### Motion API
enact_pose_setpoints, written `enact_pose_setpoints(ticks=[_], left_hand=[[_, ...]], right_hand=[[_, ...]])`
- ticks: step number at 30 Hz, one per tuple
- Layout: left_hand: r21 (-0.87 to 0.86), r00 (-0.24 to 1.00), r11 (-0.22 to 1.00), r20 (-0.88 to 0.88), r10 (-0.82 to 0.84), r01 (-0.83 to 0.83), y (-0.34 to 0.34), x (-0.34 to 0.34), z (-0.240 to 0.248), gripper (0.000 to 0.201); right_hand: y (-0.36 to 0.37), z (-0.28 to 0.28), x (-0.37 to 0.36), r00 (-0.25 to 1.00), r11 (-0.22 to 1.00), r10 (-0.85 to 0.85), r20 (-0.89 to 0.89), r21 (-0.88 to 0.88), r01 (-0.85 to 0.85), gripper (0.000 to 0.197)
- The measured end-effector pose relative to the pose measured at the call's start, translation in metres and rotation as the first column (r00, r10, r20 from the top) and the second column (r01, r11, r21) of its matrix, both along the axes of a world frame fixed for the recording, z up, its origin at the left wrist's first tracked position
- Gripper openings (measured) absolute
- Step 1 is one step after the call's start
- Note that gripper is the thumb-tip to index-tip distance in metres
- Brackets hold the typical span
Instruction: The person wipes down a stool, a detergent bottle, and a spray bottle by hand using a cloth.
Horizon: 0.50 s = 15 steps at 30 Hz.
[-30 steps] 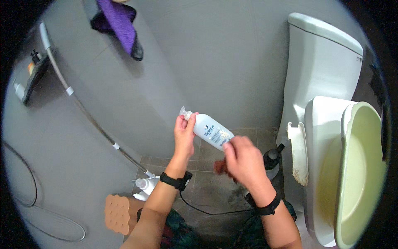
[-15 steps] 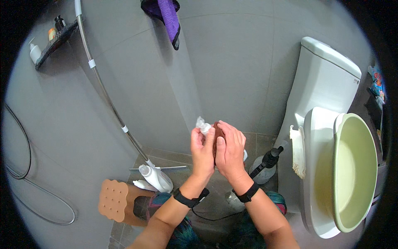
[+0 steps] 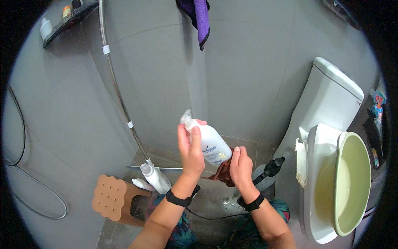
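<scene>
A white pump bottle, tilted with its pump toward the upper left, is held in front of me. My left hand is closed round its neck and shoulder, just below the clear-looking pump head. At the bottle's base, my right hand grips a brown cloth that bunches against the bottom and hangs below it. The fingertips of the right hand are partly hidden by the cloth. Both wrists wear black bands.
A white toilet stands at right, bearing a pale green basin. Beside it is a spray bottle with a black top. At left are a tan stool, white detergent bottles and a long-handled squeegee. A purple cloth hangs above.
The bottle has turned so its side now shows, and my right hand has moved down to its base with the cloth. My left hand has shifted slightly left, and the view has shifted.
</scene>
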<state>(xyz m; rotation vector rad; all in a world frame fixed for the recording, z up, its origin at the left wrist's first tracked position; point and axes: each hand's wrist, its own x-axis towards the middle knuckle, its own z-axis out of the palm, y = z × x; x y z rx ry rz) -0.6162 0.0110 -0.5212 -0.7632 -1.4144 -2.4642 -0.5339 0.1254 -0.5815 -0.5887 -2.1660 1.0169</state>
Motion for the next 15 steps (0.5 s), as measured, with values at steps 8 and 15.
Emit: enact_pose_setpoints(ticks=[8, 15], left_hand=[[-0.398, 0.926, 0.909, -0.376, -0.035, -0.127, 0.009, 0.016, -0.016, 0.027], [-0.351, 0.972, 0.930, -0.232, 0.027, -0.110, 0.014, 0.019, -0.032, 0.023]], right_hand=[[-0.004, 0.032, -0.001, 0.937, 0.986, 0.076, -0.341, -0.113, -0.122, 0.030], [-0.009, 0.052, 0.002, 0.919, 0.978, 0.173, -0.355, 0.169, -0.119, 0.019]])
